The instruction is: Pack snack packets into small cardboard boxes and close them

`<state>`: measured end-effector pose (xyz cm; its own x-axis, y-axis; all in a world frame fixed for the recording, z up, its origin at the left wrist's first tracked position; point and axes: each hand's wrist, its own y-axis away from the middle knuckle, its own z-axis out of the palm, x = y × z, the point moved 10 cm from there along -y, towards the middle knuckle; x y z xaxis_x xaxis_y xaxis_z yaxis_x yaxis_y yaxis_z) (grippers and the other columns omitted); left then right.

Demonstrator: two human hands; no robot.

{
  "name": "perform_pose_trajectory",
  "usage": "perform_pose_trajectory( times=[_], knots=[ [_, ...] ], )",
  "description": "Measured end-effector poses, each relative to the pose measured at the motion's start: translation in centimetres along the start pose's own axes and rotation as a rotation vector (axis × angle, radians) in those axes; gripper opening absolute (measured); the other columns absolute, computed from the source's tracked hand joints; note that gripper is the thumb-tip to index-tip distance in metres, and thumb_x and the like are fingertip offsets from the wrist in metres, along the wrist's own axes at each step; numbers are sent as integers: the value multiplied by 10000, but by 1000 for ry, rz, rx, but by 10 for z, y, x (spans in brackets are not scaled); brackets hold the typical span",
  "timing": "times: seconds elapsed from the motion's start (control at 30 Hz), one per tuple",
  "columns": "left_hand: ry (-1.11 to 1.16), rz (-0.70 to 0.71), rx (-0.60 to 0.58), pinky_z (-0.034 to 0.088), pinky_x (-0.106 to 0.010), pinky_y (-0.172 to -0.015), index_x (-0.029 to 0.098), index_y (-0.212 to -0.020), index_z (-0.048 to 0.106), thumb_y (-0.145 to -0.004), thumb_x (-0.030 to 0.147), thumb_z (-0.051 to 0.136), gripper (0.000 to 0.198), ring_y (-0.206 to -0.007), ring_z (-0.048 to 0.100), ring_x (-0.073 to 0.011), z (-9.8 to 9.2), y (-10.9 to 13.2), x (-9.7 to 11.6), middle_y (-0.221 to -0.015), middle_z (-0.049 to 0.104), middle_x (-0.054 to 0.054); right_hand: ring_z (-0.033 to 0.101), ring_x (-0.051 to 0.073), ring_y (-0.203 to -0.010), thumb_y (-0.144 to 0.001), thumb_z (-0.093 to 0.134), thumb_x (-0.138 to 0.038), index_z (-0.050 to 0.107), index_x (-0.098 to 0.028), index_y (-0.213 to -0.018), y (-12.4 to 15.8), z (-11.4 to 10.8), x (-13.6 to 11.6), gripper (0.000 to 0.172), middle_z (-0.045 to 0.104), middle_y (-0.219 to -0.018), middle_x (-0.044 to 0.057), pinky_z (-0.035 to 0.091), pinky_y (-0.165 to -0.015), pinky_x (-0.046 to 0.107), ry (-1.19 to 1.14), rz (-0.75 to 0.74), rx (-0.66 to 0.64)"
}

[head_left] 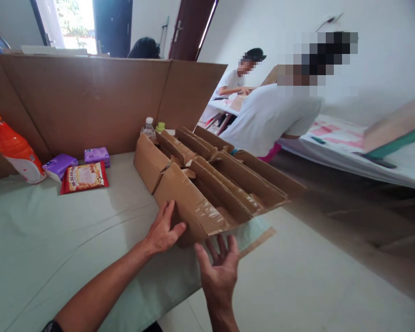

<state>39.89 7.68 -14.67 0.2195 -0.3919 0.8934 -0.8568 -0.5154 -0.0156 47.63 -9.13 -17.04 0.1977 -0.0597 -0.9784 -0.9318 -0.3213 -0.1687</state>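
Several open cardboard boxes [183, 198] stand packed side by side in two rows at the table's right edge. My left hand [164, 230] is open, with its fingers against the side of the nearest box and the thumb spread. My right hand [221, 263] is also open, palm up and fingers apart, close to the near end of the same box; whether its fingertips touch the cardboard I cannot tell. Strips of clear tape shine on the box corners. Inside, the boxes are mostly in shadow.
On the green tablecloth [90, 258] lie a red snack packet [85, 177], purple tissue packs [97, 156] and an orange bottle [15, 150]. A clear bottle [148, 129] stands behind the boxes. A tall cardboard panel [100, 101] borders the back. Two people in white shirts [273, 115] sit at right.
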Motion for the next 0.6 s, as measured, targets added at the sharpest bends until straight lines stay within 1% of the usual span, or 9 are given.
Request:
perform_pose_trajectory(
  times=[0.07, 0.13, 0.2, 0.27, 0.37, 0.43, 0.5, 0.57, 0.6],
  knots=[
    [-24, 3, -48, 216, -527, -1271, 117, -1597, 256, -945, 487, 477, 782, -1565, 216, -318, 8, 21, -10, -1679, 236, -201, 610, 378, -1231, -775, 706, -641, 252, -184, -1574, 19, 4, 29, 1026, 438, -1519, 246, 510, -1015, 566, -43, 149, -36],
    [-55, 13, -86, 231, -566, -1259, 136, -1548, 369, -922, 429, 511, 705, -1541, 278, -335, 17, 50, -16, -1640, 346, -186, 608, 368, -1232, -793, 673, -651, 321, -184, -1548, 42, 7, 48, 955, 489, -1484, 229, 503, -1028, 547, -4, 189, -94],
    [-85, 26, -108, 239, -575, -1253, 143, -1478, 471, -888, 355, 546, 632, -1516, 326, -337, 25, 81, -17, -1575, 464, -167, 609, 350, -1219, -834, 640, -622, 387, -197, -1518, 64, 9, 57, 844, 529, -1452, 204, 494, -1034, 532, 75, 139, -151],
    [-110, 32, -121, 269, -541, -1249, 139, -1419, 533, -889, 301, 533, 554, -1471, 400, -314, 30, 112, -14, -1480, 573, -154, 615, 334, -1191, -869, 622, -574, 462, -200, -1464, 83, 10, 59, 721, 569, -1411, 186, 491, -1028, 520, 139, 45, -207],
    [-123, 15, -121, 291, -475, -1246, 136, -1340, 591, -896, 240, 513, 463, -1363, 522, -271, 27, 152, -15, -1353, 661, -143, 628, 319, -1160, -900, 616, -509, 581, -188, -1327, 100, 20, 52, 535, 642, -1305, 172, 504, -1006, 497, 161, -98, -312],
    [-104, -1, -130, 284, -467, -1245, 142, -1268, 642, -863, 225, 557, 422, -1325, 553, -273, 18, 175, -18, -1304, 687, -138, 639, 312, -1145, -911, 610, -488, 658, -195, -1210, 105, 34, 40, 421, 678, -1242, 156, 518, -990, 483, 162, -196, -398],
    [-50, -21, -145, 322, -470, -1218, 152, -1211, 686, -819, 229, 607, 407, -1316, 561, -293, 1, 194, -23, -1272, 708, -131, 653, 306, -1125, -913, 601, -490, 715, -204, -1100, 105, 56, 25, 360, 698, -1211, 147, 534, -971, 473, 161, -260, -504],
    [47, -98, -101, 443, -438, -1111, 178, -1164, 723, -772, 235, 644, 404, -1221, 626, -296, -28, 206, -34, -1195, 748, -103, 660, 300, -1115, -907, 596, -505, 741, -209, -1047, 98, 87, 9, 358, 700, -1224, 148, 558, -926, 448, 151, -264, -618],
    [97, -153, -42, 499, -405, -1027, 189, -1137, 738, -760, 238, 645, 392, -1129, 668, -281, -47, 211, -43, -1139, 766, -86, 659, 300, -1120, -898, 599, -517, 746, -208, -1039, 91, 105, 1, 370, 697, -1238, 151, 567, -901, 433, 135, -250, -662]
  ],
)
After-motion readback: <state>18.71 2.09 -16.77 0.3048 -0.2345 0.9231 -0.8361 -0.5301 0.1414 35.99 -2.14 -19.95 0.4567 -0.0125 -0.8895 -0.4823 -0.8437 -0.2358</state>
